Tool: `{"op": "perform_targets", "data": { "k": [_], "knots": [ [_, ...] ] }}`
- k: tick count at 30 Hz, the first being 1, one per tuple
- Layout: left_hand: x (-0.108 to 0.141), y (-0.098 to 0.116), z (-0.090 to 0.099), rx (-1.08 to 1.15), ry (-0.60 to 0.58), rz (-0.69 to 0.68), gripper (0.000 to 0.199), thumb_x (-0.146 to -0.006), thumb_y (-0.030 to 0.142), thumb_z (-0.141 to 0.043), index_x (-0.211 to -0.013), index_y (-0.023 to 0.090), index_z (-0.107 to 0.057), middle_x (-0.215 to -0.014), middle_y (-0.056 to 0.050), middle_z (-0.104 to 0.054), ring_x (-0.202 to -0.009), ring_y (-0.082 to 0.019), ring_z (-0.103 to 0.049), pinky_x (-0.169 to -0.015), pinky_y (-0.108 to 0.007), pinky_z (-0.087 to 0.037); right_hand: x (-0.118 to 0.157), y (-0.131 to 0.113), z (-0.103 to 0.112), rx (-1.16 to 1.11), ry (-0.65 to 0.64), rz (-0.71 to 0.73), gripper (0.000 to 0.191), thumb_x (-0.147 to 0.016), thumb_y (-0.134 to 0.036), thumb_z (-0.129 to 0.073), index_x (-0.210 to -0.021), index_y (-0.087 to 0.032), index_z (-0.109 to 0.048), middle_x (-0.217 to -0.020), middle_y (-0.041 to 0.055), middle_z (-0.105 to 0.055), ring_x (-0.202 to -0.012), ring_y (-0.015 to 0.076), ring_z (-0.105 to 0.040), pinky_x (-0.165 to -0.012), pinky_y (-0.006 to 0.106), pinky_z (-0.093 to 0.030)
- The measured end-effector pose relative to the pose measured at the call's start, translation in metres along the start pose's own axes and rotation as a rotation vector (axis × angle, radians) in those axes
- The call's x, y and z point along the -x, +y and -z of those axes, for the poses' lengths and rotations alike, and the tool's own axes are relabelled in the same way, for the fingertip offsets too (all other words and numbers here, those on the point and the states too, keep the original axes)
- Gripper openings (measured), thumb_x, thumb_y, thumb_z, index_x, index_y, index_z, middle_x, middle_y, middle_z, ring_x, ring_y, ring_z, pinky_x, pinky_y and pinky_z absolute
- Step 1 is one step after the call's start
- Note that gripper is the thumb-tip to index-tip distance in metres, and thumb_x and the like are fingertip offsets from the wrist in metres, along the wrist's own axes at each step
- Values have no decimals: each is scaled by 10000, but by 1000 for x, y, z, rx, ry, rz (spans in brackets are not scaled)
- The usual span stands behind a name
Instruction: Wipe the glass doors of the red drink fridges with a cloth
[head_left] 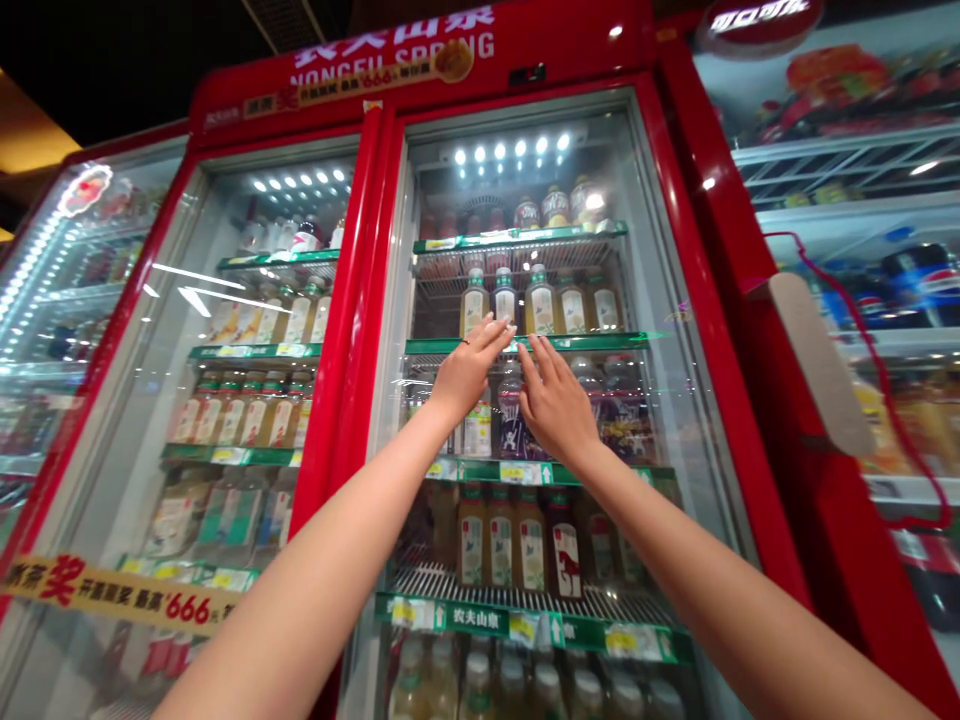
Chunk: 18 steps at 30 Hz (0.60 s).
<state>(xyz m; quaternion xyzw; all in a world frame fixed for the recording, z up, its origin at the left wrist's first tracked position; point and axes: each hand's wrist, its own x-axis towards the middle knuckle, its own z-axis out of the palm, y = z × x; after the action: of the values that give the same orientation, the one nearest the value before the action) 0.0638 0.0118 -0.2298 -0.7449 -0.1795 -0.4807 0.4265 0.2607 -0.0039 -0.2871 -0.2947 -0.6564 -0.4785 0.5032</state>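
Both my hands reach up in front of the glass door of a red drinks cooler point(381, 300). My left hand point(471, 368), with a ring on one finger, has its fingers stretched out toward the upper right and holds nothing. Beside it, my right hand point(556, 400) is spread with fingertips pointing up and left, also holding nothing. The fingertips of the two hands are close together at a green shelf edge point(600, 342). Whether they touch the glass cannot be told. Behind the glass above them stand several pale-labelled bottles point(540, 302); dark purple packs point(626, 415) are partly hidden by my right hand.
To the left is another glass door with bottles point(251, 408) on shelves. A further cooler point(919, 155) on the right holds Pepsi bottles point(921, 275), with a red cord point(885, 375) hanging before it. A lower shelf point(510, 622) bears price tags.
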Motion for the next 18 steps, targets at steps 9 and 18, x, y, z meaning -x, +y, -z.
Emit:
{"op": "perform_targets", "data": {
  "k": [9,18],
  "knots": [
    [-5,-29,16,26,54,29,881,-883,-130,-413,-1599,370,-535,-1730,16,-495,-1652,-215,-383,-1356,-541,-386,7,1,0,37,-64,94,758,-1070,-219,-416,-1769,-139,-132,-1806,119,-330,-1695,269,-259,-1391,531,-301],
    [28,-27,23,-1,-59,-102,945,-877,-119,-454,-1662,406,-426,-1749,32,-464,-1664,-192,-356,-1350,-533,-401,5,-3,2,21,-80,83,692,-1071,-220,-405,-1734,-80,-265,-1796,139,-348,-1690,272,-276,-1395,513,-294]
  ]
}}
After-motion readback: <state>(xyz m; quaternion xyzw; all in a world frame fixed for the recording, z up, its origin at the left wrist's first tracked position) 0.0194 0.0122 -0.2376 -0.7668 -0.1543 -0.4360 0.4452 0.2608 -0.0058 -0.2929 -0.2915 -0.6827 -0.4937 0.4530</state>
